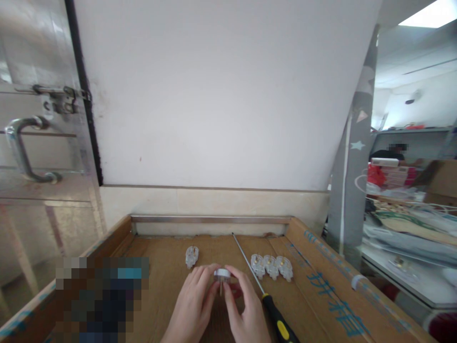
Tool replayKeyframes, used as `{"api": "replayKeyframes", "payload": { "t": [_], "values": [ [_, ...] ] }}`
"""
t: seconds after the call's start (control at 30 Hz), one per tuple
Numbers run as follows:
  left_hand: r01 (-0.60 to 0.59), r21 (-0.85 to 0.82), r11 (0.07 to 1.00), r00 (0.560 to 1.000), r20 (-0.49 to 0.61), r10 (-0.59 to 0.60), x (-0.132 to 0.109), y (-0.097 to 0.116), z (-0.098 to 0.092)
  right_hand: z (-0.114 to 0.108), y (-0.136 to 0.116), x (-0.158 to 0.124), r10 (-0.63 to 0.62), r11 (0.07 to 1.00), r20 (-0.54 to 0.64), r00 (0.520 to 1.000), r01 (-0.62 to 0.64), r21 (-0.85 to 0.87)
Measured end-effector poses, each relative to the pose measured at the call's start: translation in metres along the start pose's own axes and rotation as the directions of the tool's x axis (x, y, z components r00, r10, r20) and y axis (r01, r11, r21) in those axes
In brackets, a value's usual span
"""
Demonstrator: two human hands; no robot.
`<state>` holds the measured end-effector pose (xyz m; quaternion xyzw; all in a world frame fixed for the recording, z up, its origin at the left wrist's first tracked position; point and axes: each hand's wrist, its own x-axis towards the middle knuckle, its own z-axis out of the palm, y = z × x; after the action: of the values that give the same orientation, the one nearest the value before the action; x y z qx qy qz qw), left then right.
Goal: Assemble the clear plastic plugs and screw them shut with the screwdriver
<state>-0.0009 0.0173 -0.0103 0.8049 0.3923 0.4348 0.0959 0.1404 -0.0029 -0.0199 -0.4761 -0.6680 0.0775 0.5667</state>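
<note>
My left hand [193, 300] and my right hand [244, 305] meet over the cardboard work surface [167, 286]. Between their fingertips they pinch a small clear plastic plug part [222, 275] with a metal pin hanging down from it. One clear plug [192, 256] lies just beyond my left hand. A row of three clear plugs [271, 266] lies beyond my right hand. A long screwdriver [260, 286] with a black and yellow handle lies at a slant right beside my right hand.
Raised cardboard sides [321, 271] with blue print edge the surface. A white wall rises behind, and a metal door with a handle [24, 147] stands at the left. A cluttered bench [403, 214] with another person behind it lies at the far right.
</note>
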Motion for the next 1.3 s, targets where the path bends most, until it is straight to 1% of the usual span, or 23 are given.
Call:
{"api": "replayKeyframes", "payload": {
  "t": [0.07, 0.13, 0.27, 0.4, 0.53, 0.63, 0.7, 0.83, 0.97, 1.13, 1.3],
  "values": [
    [0.007, 0.011, 1.0, 1.0, -0.016, -0.007, -0.001, 0.0, -0.001, 0.001, 0.0, -0.001, 0.058, 0.998, 0.004, 0.998, -0.058, 0.021],
    [0.007, 0.029, 1.0, 1.0, -0.023, -0.006, -0.001, 0.0, -0.001, 0.002, 0.001, -0.002, 0.089, 0.996, 0.008, 0.996, -0.089, 0.028],
    [0.012, 0.029, 1.0, 1.0, -0.006, -0.011, -0.001, 0.001, -0.001, 0.002, 0.003, -0.003, 0.09, 0.996, -0.011, 0.996, -0.09, -0.017],
    [0.026, -0.009, 1.0, 1.0, -0.005, -0.026, -0.003, -0.001, 0.002, 0.0, 0.001, -0.002, 0.105, 0.993, -0.034, 0.994, -0.107, -0.048],
    [0.015, -0.041, 0.999, 0.999, 0.04, -0.014, -0.005, -0.004, 0.005, -0.001, -0.003, -0.002, 0.198, 0.98, 0.027, 0.98, -0.198, 0.009],
    [0.023, -0.054, 0.998, 1.0, 0.016, -0.022, -0.005, -0.004, 0.006, 0.0, -0.003, -0.002, 0.267, 0.963, 0.081, 0.96, -0.269, 0.015],
    [0.037, -0.065, 0.997, 0.999, 0.002, -0.037, -0.004, -0.002, 0.005, 0.0, -0.002, -0.002, 0.26, 0.964, 0.099, 0.961, -0.264, 0.029],
    [0.071, -0.081, 0.994, 0.997, 0.013, -0.07, -0.003, 0.003, 0.003, 0.0, -0.002, -0.001, 0.177, 0.982, 0.096, 0.979, -0.183, 0.055],
    [0.088, -0.098, 0.991, 0.996, 0.011, -0.088, -0.004, 0.003, 0.0, 0.001, -0.002, -0.002, 0.131, 0.986, 0.135, 0.982, -0.143, 0.082],
    [0.059, -0.078, 0.995, 0.998, 0.019, -0.058, -0.003, 0.003, -0.002, 0.003, -0.002, -0.003, 0.138, 0.984, 0.165, 0.977, -0.154, 0.09],
    [0.117, -0.104, 0.988, 0.993, 0.024, -0.115, -0.002, 0.007, -0.003, 0.004, -0.001, -0.006, 0.16, 0.975, 0.189, 0.969, -0.185, 0.122]
  ]
}}
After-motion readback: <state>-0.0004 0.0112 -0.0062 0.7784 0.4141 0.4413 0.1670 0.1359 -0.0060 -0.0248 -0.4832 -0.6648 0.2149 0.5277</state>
